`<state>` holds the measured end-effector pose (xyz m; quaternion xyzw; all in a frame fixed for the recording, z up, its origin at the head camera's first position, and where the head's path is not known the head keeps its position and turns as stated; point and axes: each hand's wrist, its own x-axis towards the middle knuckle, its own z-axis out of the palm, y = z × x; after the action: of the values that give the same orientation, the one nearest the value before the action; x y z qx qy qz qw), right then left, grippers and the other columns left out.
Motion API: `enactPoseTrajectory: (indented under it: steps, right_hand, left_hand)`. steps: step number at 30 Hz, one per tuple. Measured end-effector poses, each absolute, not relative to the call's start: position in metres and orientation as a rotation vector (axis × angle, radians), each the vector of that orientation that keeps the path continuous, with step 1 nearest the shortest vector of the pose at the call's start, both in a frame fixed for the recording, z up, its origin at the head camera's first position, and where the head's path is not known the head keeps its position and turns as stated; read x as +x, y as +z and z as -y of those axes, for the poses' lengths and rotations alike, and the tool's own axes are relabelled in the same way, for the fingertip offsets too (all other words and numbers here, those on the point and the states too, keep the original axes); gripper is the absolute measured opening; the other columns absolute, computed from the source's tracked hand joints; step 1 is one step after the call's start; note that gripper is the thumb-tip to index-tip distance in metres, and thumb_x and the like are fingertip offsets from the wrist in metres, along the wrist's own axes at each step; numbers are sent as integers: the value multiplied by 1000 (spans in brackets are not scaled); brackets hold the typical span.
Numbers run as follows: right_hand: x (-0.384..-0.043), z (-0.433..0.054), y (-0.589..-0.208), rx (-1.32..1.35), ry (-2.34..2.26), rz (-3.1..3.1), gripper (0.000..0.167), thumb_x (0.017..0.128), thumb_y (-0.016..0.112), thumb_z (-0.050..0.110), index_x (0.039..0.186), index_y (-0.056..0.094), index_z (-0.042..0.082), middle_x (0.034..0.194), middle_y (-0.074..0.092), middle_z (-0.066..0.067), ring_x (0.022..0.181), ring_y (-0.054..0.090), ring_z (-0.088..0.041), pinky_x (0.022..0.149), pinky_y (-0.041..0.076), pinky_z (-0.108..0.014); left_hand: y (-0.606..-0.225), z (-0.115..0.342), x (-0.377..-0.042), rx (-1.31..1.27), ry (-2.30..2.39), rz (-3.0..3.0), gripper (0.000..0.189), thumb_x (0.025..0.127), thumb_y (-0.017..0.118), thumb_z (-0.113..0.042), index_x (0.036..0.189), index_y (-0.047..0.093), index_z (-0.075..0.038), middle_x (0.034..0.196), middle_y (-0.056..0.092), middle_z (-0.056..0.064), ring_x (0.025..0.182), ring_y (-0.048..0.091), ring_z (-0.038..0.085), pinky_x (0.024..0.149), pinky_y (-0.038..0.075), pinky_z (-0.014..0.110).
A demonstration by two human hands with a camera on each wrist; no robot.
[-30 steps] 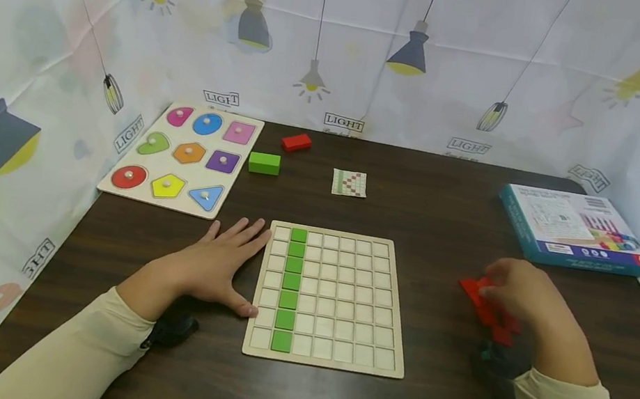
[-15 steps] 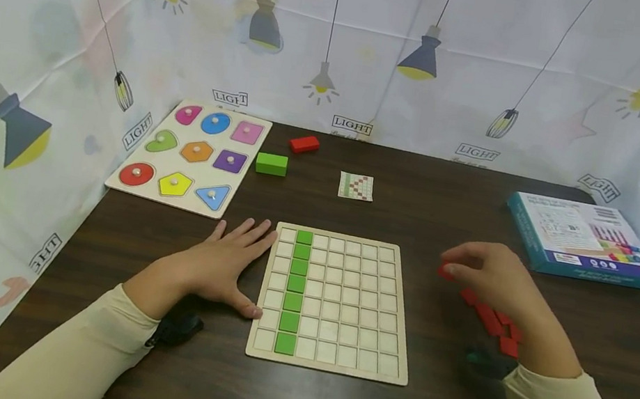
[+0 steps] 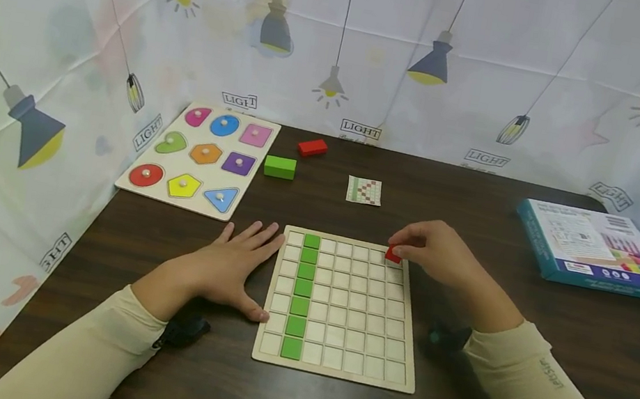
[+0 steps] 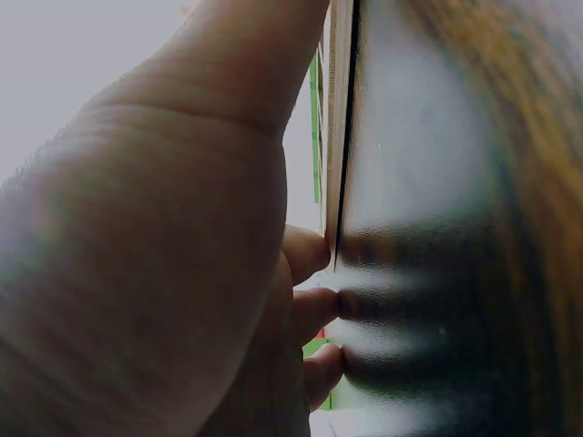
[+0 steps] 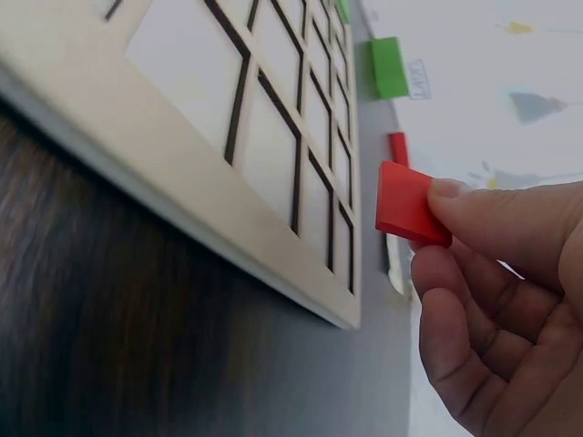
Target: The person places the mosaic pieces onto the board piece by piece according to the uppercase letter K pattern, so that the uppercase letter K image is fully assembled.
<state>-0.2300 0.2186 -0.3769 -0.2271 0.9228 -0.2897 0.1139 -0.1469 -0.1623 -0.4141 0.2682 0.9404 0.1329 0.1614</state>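
A wooden grid board lies on the dark table, with green square tiles filling its second column from the left. My left hand rests flat with spread fingers, thumb and fingertips at the board's left edge. At the far right corner of the board, my right hand pinches a red square tile between thumb and fingers. The right wrist view shows the red tile tilted and raised over the board's level. The red tiles seen earlier at right are hidden behind the right forearm.
Beyond the board lie a small printed pattern card, a green block and a red block. A shape puzzle with knobs occupies the back left. A flat box sits at the back right.
From the pile of red tiles on the right, my right hand has picked up one tile and carried it left to the board's far right corner. The left hand stays at the board.
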Motion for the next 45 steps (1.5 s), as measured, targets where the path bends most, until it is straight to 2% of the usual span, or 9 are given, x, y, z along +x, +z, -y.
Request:
enactPoseTrajectory:
  steps: [15, 23, 31, 37, 45]
  right_hand:
    - [-237, -199, -384, -677, -802, -2652, 16, 99, 68, 12, 111, 78, 9, 100, 72, 0, 88, 62, -20, 77, 51, -40]
    - [-237, -194, -390, -642, -746, -2661, 13, 98, 69, 10, 108, 79, 10, 98, 72, 0, 88, 63, -19, 77, 52, -41]
    - [-236, -191, -394, -650, -737, -2688, 13, 98, 70, 12, 107, 80, 12, 103, 71, -3, 92, 64, -21, 80, 53, -43]
    - [-232, -204, -392, -623, -753, -2726, 16, 99, 70, 18, 111, 79, 13, 108, 71, -3, 99, 63, -23, 84, 53, -45]
    - [-222, -240, -378, -552, -673, -2780, 20, 98, 72, 24, 112, 78, 12, 112, 72, -6, 102, 64, -27, 86, 53, -51]
  left_hand:
    - [-418, 159, -149, 769, 348, -2691, 135, 67, 66, -89, 166, 4, -20, 171, -2, 5, 155, -4, 31, 116, -4, 66]
    - [-417, 159, -148, 773, 360, -2691, 135, 67, 69, -87, 166, 6, -19, 171, -1, 6, 155, -3, 32, 116, -3, 66]
    - [-417, 160, -147, 755, 351, -2689, 135, 66, 70, -86, 166, 8, -19, 171, -1, 6, 155, -3, 32, 116, -3, 66]
    - [-416, 160, -147, 760, 358, -2689, 135, 67, 70, -86, 166, 8, -19, 171, -1, 6, 155, -3, 32, 116, -3, 66]
    - [-416, 162, -148, 761, 364, -2690, 132, 66, 69, -86, 166, 7, -26, 171, -2, 5, 155, -4, 32, 115, -4, 67]
